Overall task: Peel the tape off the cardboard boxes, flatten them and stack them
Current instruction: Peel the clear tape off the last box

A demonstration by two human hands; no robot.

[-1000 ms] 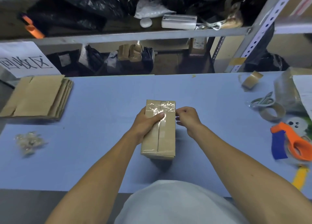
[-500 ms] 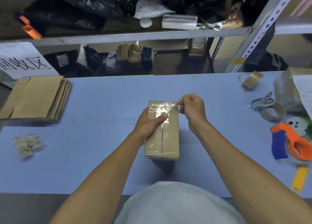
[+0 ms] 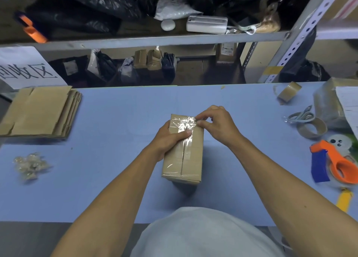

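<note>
Because the box lies with its long axis running away from the person, the clear tape across its far end sits right under the right hand, and that is the relation the peel turns on. The right hand's thumb and forefinger are pinched together at the far right corner of the box, on what looks like the tape's edge, so a pull would likely run leftward across the top or back along the centre seam. The left hand grips the box from its left side, thumb pressed on the taped seam, holding it down; it is the steadying grip, while the right is nearer the loose end. More tape runs the length of the seam toward the near end, where it wraps over. The box stands in the middle of the blue counter, with open surface on either side. Well off to the left lies a stack of flattened cardboard, and nearer the person a wad of crumpled tape. To the right lie scissors, a tape roll and an orange tape dispenser. Cluttered metal shelves stand behind the counter.
</note>
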